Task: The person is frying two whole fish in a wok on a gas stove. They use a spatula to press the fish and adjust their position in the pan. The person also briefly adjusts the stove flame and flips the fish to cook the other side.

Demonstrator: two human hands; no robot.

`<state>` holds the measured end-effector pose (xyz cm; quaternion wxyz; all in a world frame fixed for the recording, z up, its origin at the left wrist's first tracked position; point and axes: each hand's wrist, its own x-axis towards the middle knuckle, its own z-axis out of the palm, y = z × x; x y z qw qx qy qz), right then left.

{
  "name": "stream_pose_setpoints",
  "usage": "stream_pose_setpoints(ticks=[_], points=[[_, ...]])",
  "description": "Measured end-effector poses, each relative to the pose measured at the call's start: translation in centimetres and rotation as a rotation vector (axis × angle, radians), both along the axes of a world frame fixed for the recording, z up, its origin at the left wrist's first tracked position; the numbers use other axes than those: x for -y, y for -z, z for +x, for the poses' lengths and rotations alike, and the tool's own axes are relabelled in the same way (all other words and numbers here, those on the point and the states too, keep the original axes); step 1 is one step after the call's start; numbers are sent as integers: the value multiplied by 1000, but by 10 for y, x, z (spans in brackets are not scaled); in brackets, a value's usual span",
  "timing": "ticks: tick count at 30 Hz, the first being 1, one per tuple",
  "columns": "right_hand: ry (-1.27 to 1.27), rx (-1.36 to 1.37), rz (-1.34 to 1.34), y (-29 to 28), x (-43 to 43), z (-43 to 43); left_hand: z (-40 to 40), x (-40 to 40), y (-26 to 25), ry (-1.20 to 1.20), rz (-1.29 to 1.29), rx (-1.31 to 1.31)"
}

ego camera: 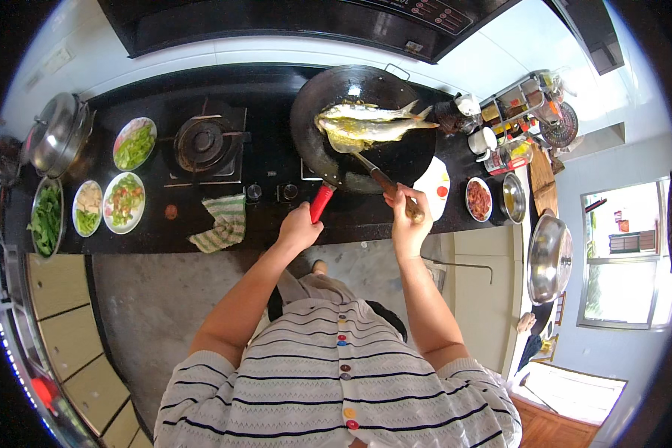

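A large dark wok [313, 140] stands on the right side of the black counter. Two whole fish [378, 130] lie side by side in it, tails to the right, with some yellowish oil around them. My left hand [299, 228] is closed around the wok's red handle [321, 200]. In my right hand [411, 221] is the wooden handle of a metal spatula [382, 178]; its blade reaches to the lower edge of the fish, partly hidden. Beside the wok, partly covered by its rim and my right hand, is a white plate [440, 168] with a red spot.
Left of the wok are a gas burner [201, 144], a green-striped cloth [224, 224] and several dishes of cut vegetables [124, 203]. To the right stand a bowl of reddish meat [479, 200], a metal bowl [514, 197] and a seasoning rack [515, 112]. A range hood [291, 28] hangs above.
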<state>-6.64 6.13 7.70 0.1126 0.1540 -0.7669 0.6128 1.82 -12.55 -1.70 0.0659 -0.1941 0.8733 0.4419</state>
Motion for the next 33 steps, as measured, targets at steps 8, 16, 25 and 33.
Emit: stream_pose_setpoints(ticks=[8, 16, 25, 33], points=[[16, 149, -127, -32, -39, 15, 0, 1, 8, -10, -9, -34], [26, 174, -140, -69, -52, 19, 0, -1, 10, -28, 20, -26], [-151, 5, 90, -71, -21, 12, 1, 0, 8, -26, 26, -7], [-155, -318, 438, -100, -10, 18, 1, 0, -2, -14, 28, 4]])
